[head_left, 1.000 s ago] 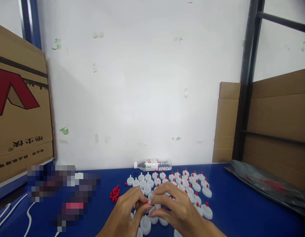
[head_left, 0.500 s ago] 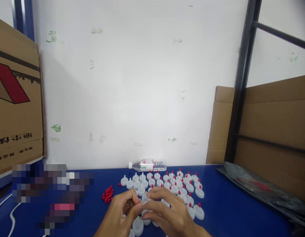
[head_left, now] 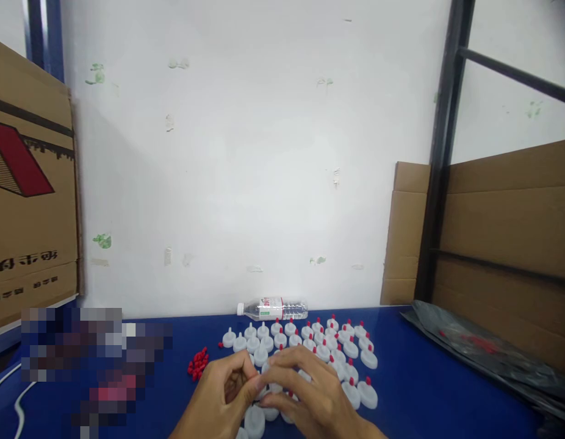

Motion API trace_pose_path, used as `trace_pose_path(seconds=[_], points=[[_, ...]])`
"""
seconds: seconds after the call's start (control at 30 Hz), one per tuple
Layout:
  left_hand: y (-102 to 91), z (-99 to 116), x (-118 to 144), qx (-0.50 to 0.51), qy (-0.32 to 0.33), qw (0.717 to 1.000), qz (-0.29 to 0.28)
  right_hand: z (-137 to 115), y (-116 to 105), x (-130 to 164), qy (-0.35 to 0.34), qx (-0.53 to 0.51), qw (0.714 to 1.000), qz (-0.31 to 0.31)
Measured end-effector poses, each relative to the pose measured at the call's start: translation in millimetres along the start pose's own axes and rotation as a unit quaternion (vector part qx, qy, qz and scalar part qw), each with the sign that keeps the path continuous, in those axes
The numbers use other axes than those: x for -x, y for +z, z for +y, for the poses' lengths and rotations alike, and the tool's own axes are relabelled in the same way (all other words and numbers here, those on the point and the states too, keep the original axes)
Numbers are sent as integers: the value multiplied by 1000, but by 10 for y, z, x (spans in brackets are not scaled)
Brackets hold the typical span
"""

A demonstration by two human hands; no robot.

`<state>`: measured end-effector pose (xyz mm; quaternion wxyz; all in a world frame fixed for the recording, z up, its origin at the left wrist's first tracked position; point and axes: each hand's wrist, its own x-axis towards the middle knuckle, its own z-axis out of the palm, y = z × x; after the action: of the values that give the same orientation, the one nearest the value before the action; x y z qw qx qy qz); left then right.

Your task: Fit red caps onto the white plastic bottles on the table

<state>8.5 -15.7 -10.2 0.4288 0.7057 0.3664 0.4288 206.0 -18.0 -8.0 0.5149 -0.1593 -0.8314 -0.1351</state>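
Left grip [head_left: 227,390]: thumb and forefinger brought together at their tips; what lies between them is hidden, so I cannot tell whether they grasp anything.
Right grip [head_left: 314,390]: fingers curved, tips meeting those of the left; whether they hold a cap or only screen one cannot be told.
Bare white caps [head_left: 254,422]: under and between the two grips, partly covered by the fingers; more stand just beyond the left grip, nozzles up.
Red-tipped white caps [head_left: 368,396]: beyond and to the right of the right grip, close together, tips upward.
Pile of red tips [head_left: 198,363]: near the left grip, on its outer side and slightly beyond.
Single red tip [head_left: 220,345]: beyond the left grip, between the pile and the bare caps.
Clear bottle [head_left: 271,308]: lying on its side beyond the caps, white lid toward the left.
Blue surface [head_left: 424,378]: beneath both grips, carrying caps, tips and bottle.
Dark plastic bag [head_left: 475,347]: well apart, right of the right grip.
Printed cardboard box [head_left: 33,244]: well apart, left of the left grip.
White wall [head_left: 255,152]: behind the bottle, farthest ahead of the grips.
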Motion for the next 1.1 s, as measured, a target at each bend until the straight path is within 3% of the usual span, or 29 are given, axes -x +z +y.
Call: trace_pose_path(seconds=[0.13, 0.33, 0.5, 0.8, 0.93, 1.1], points=[[-89, -19, -100, 27, 11, 999, 39, 57, -26, -62, 126, -11, 992, -11], [-282, -164, -229, 238, -25, 968, 71, 539, -312, -90, 315, 46, 946, 65], [-368, -175, -244, 271, -18, 961, 49, 980, -453, 94, 380, 80, 918, 76], [-398, -95, -230, 271, -22, 961, 46, 1358, -664, 298, 434, 161, 885, 42], [-401, -90, -240, 229, -33, 968, 95, 1558, -806, 424, 456, 221, 862, 21], [-471, -153, -295, 128, -34, 977, 166, 1757, -946, 665, 512, 274, 813, -36]])
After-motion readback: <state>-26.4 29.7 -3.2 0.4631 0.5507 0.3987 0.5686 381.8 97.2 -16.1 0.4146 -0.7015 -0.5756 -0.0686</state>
